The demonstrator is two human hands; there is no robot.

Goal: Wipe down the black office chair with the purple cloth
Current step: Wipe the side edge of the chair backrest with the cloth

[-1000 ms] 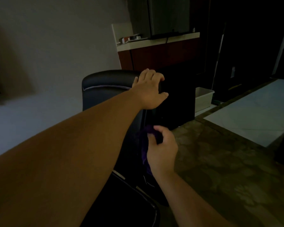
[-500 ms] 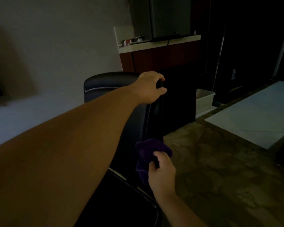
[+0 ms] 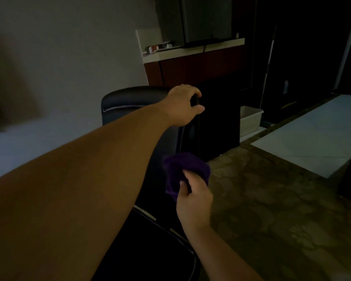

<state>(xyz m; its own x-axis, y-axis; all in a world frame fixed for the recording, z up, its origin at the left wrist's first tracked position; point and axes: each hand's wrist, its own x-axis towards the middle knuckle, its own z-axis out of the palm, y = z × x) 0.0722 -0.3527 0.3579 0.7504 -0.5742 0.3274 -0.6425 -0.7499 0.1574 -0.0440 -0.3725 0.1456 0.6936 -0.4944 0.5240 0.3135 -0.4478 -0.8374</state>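
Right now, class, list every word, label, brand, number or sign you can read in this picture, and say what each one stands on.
No text can be read anywhere in this dim view.
small items on the counter: any labels are too small and dark to read.
pale plate on the dark wall: blurred, no legible marking.
black office chair and purple cloth: no lettering shows.

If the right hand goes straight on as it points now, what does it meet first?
Probably the black office chair, at its backrest's side edge, purple cloth leading; depth is unclear.
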